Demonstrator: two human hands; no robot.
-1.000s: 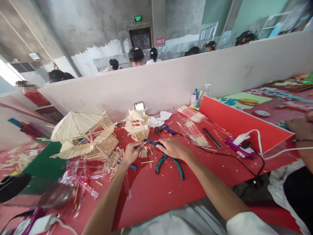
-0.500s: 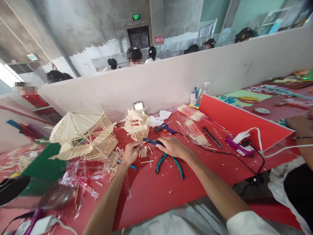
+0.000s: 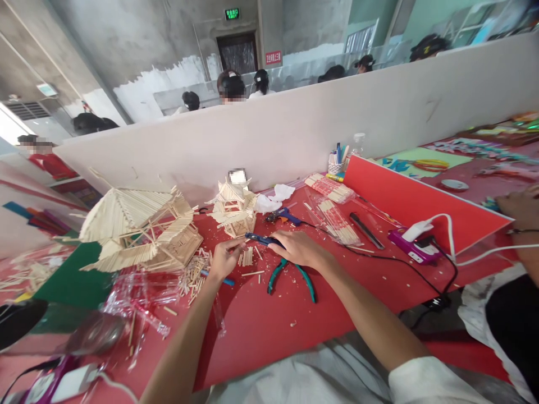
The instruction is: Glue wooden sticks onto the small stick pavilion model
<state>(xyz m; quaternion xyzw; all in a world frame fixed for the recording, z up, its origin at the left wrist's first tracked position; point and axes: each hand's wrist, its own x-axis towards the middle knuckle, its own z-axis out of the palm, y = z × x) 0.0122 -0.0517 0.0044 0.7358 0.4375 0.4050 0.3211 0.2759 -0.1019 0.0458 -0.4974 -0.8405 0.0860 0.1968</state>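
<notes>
My right hand [image 3: 297, 248] is closed around a dark blue clipper-like hand tool [image 3: 260, 240], its jaws pointing left. My left hand [image 3: 225, 258] pinches what looks like a thin wooden stick, mostly hidden by the fingers, at the tool's jaws. Teal-handled pliers [image 3: 310, 285] lie on the red table [image 3: 269, 348], their head hidden beneath my right hand. Between the hands is a row of short cut sticks [image 3: 245, 257]. Left of my left hand are a heap of stick pieces [image 3: 193, 275] and a blue pen-like item [image 3: 228, 281], partly covered.
A large stick-built pavilion [image 3: 126, 216] and a smaller one [image 3: 234, 207] stand behind. A blue glue gun [image 3: 289, 216], bagged sticks [image 3: 337, 221], a black knife-like tool [image 3: 365, 230] and a purple power strip [image 3: 415, 247] lie rightward. Cables cross the table; a white partition [image 3: 273, 134] rises behind.
The camera view has shifted slightly. Both hands keep almost the same position, with the tool still held at the left fingertips.
</notes>
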